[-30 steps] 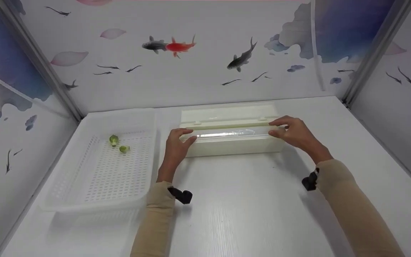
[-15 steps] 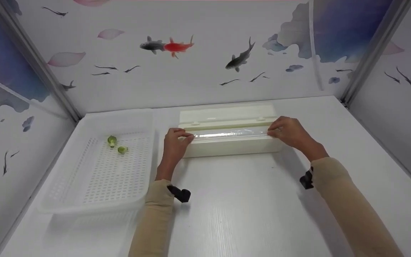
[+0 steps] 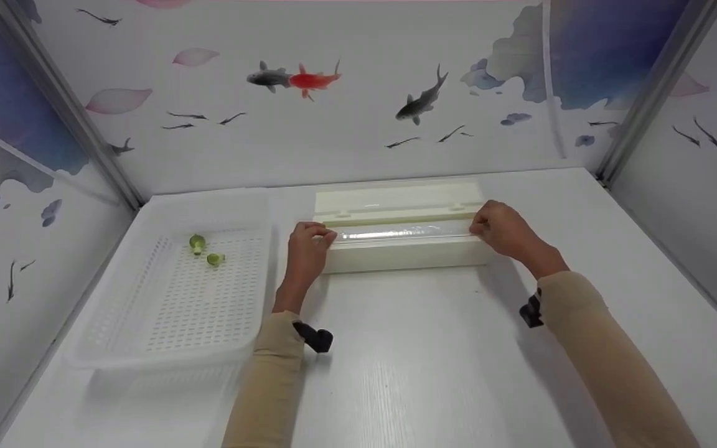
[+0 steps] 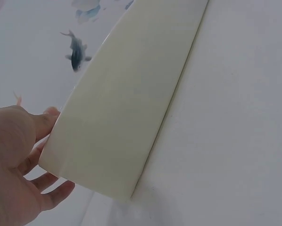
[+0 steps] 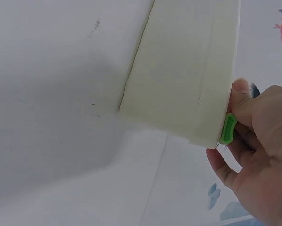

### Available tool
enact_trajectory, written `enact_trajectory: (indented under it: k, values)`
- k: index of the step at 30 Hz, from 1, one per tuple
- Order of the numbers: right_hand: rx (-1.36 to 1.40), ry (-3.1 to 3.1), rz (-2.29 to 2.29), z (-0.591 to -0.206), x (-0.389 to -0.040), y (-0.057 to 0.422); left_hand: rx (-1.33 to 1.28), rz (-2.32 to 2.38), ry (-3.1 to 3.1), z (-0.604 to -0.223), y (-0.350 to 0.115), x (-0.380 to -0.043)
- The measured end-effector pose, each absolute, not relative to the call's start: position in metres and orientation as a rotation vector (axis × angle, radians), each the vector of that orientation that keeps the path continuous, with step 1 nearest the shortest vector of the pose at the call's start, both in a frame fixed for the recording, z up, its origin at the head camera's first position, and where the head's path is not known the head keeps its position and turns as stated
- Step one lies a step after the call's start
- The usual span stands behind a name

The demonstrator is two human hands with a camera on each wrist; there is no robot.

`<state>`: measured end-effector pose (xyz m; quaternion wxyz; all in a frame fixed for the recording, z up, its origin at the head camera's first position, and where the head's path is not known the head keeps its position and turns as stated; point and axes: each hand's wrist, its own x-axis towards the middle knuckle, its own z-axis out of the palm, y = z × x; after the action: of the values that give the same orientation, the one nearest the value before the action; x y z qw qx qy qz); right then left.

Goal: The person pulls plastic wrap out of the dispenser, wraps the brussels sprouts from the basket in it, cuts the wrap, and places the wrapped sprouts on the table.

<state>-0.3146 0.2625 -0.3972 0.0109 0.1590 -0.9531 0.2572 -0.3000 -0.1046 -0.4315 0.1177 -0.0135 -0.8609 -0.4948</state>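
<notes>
Film, thin, clear and shiny (image 3: 403,231), spans the top of a long cream rectangular box (image 3: 405,256), right between the grips. How do the fingers stand?

The left hand (image 3: 307,255) pinches thumb to forefinger at one end, and the right hand (image 3: 506,229) does likewise at the other. The pinched edge is too fine to make out, but I take both to be grasping film.

What lies around them?

Just beyond the fingertips, a flat cream lid (image 3: 396,196) is folded back. A small green plastic piece (image 5: 228,129) sits by the right thumb, at the box's end. Outside the left hand, a white perforated plastic basket (image 3: 162,359) holds two small green vegetable pieces (image 3: 197,244).

So which step is this?

Taking hold of the free edge, I'd judge; no sheet hangs out on the near side yet.

And next?

Probably an even pull, up and nearer, both pinches level. If one side leads, the sheet could skew or the box drag along.
</notes>
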Motion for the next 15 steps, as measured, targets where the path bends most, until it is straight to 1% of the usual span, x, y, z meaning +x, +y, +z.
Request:
enact_trajectory:
  k: [6, 15]
  values:
    - [0.447, -2.985, 0.821, -0.3989, -0.3172, 0.2623, -0.019, -1.451, -2.527, -0.4297, -0.1029, -0.301]
    - [0.372, -2.964, 0.98, -0.3977, -0.3148, 0.2619, 0.033, -1.421, -2.526, -0.4269, -0.1002, -0.306]
